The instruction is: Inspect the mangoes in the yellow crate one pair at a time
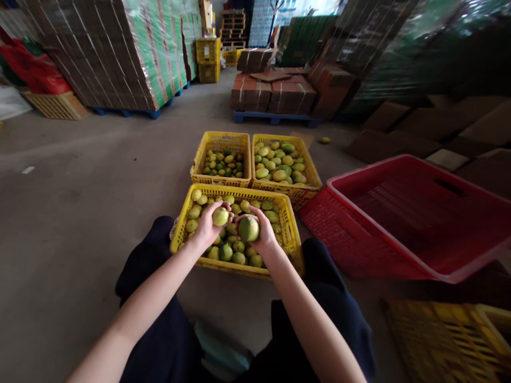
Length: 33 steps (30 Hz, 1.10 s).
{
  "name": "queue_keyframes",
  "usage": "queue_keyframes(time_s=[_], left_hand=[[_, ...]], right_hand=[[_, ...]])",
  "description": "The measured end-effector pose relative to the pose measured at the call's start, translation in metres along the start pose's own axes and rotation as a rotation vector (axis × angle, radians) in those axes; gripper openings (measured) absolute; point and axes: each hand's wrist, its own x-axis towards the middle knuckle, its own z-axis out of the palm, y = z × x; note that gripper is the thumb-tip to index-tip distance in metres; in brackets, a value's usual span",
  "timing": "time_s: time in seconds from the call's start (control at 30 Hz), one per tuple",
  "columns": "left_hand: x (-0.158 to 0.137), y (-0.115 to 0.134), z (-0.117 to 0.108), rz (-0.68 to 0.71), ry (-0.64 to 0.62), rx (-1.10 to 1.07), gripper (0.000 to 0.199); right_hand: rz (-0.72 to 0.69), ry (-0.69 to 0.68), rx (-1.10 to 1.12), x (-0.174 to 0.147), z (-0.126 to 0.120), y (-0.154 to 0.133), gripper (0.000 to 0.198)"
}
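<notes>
**L hand (205, 226) & R hand (265, 234): one fruit each, over front crate (294, 231)**

Grasps smaller fruit (220, 216), pale yellow-green, in L hand, w/ fingers curled round it. Grasps larger fruit (248, 229), greener & darker, in R hand, w/ thumb along upper R side. Can't tell full placement of R fingers, partly hidden behind fruit. Holds the two near each other but apart, approx. mid-crate. Can't tell if touching the fruit pile (225, 252) below, mixed yellow & green, spread across the yellow, slotted front crate.

Sits or squats w/ dark trousers (167, 338), one knee each side of front crate; can't tell which.

Just beyond: two more yellow crates, side by side. In rear L crate (221, 181), small fruit, yellow & dark green. In rear R crate (279, 186), bigger yellow-green fruit, filled higher. To the R, close by: big red crate (343, 234), tilted. At lower R: another yellow crate (435, 332), partly out of view.

On concrete floor (80, 207) past rear R crate: single loose fruit (324, 140). Farther back: strapped cardboard bundles (293, 97) on blue pallet (275, 118); at upper L, tall wrapped stack (99, 53), also on blue base.
</notes>
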Motion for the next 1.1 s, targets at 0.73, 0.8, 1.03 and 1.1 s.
queue_keyframes(time_s=[0.73,0.8,1.03,1.1], left_hand=[[-0.005,-0.007,-0.007,0.347,-0.389,0.326,0.038],[-0.005,-0.006,-0.007,0.348,-0.402,0.335,0.037],[-0.009,-0.004,-0.012,0.241,-0.389,0.268,0.032],[-0.010,-0.003,-0.014,0.204,-0.391,0.258,0.031]], right_hand=[[-0.331,-0.259,-0.052,-0.012,-0.002,0.009,0.045],[-0.324,-0.272,-0.058,-0.012,-0.002,0.009,0.045],[-0.257,-0.274,-0.015,-0.011,0.001,0.015,0.046],[-0.232,-0.289,0.000,-0.010,0.001,0.017,0.046]])
